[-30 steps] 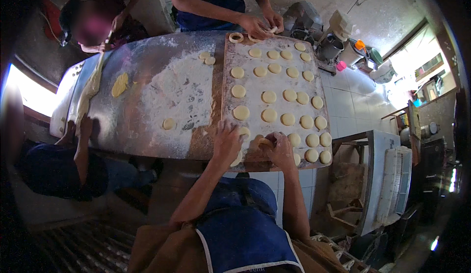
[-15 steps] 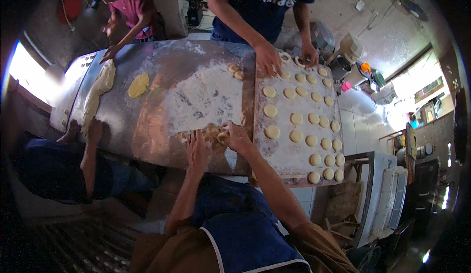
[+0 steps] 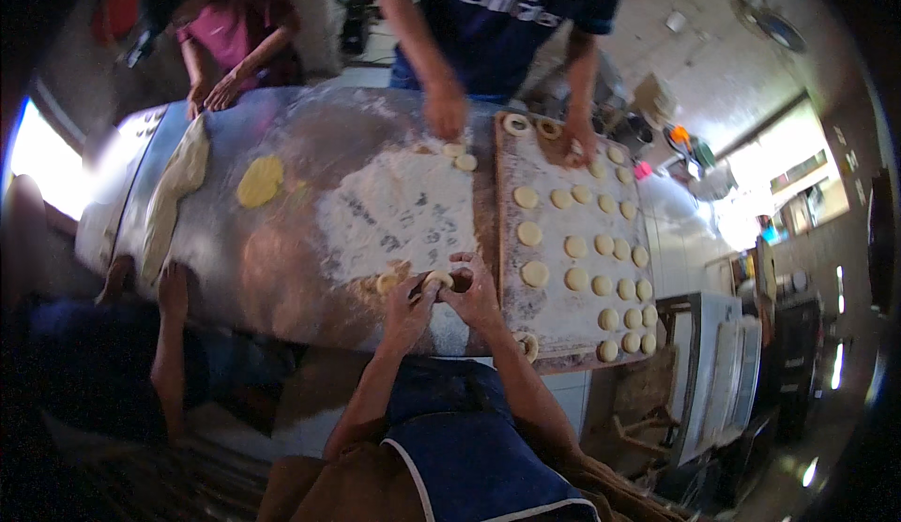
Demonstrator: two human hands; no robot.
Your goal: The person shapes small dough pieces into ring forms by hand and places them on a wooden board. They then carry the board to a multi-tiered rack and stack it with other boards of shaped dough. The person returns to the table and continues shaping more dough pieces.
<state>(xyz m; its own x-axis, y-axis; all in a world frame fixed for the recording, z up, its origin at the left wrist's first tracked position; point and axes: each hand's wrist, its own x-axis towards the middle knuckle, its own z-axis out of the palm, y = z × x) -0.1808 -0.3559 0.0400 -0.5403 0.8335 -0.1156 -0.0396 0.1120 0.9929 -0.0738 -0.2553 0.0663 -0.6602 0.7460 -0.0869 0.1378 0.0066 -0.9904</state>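
Note:
My left hand (image 3: 409, 308) and my right hand (image 3: 477, 299) meet over the table's near edge. Between them is a small pale piece of dough (image 3: 437, 279), pinched by the left fingers and thumb. The right thumb and curled fingers close on its other side; its full shape is partly hidden. Just left of my hands, a round dough piece (image 3: 387, 284) lies on brownish crumbs at the border of a white flour patch (image 3: 394, 205). Close to my right wrist, a dough ring (image 3: 528, 345) sits at the near corner of a floured board (image 3: 554, 320).
Several dough rounds (image 3: 576, 247) cover the board. Across the table (image 3: 310, 287), a co-worker's hand (image 3: 447, 114) is by two dough pieces (image 3: 460, 157); the other hand (image 3: 579, 144) is over the board. At left, other people's hands touch a long dough roll (image 3: 178, 179) near flat yellow dough (image 3: 260, 181).
My hands have come together around a dough piece; before, the left fingers lay spread on the table. The opposite co-worker's one hand moved left off the board. The view has shifted slightly.

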